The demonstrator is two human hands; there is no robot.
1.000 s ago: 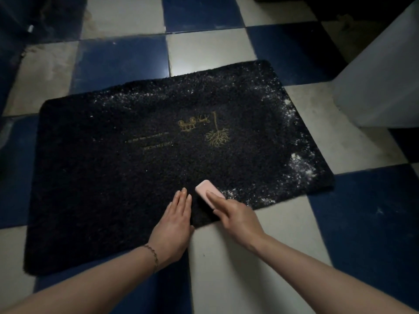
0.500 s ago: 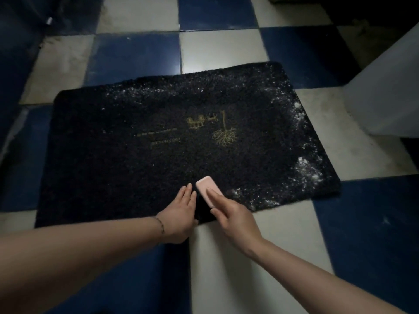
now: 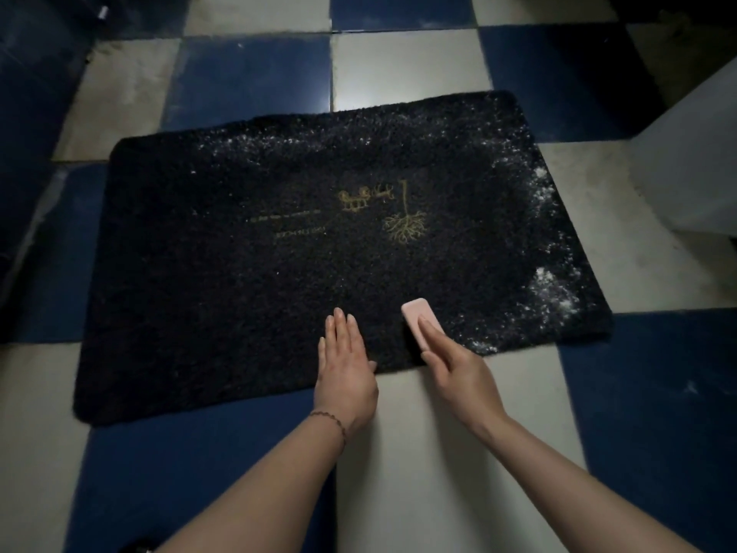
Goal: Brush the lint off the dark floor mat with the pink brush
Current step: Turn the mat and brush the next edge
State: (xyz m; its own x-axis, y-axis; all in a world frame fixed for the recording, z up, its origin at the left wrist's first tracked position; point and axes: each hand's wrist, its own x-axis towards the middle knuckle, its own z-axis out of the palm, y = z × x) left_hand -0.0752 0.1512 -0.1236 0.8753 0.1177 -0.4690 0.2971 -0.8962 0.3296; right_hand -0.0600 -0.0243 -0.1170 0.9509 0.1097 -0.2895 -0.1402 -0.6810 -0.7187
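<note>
A dark shaggy floor mat (image 3: 239, 281) with a small gold design lies on the tiled floor. White lint (image 3: 552, 289) speckles its far edge, its right side and the near right corner. My right hand (image 3: 458, 371) grips the pink brush (image 3: 418, 319) and holds it on the mat's near edge, just left of the lint patch. My left hand (image 3: 345, 367) lies flat with straight fingers on the near edge of the mat, a short way left of the brush.
The floor (image 3: 410, 65) is a checker of blue and white tiles. A pale box-like object (image 3: 694, 161) stands at the right, just past the mat's right edge. The far left is dark.
The brush and my right hand have shifted right along the mat's near edge, so a gap has opened between my two hands. The left hand stays flat on the mat.
</note>
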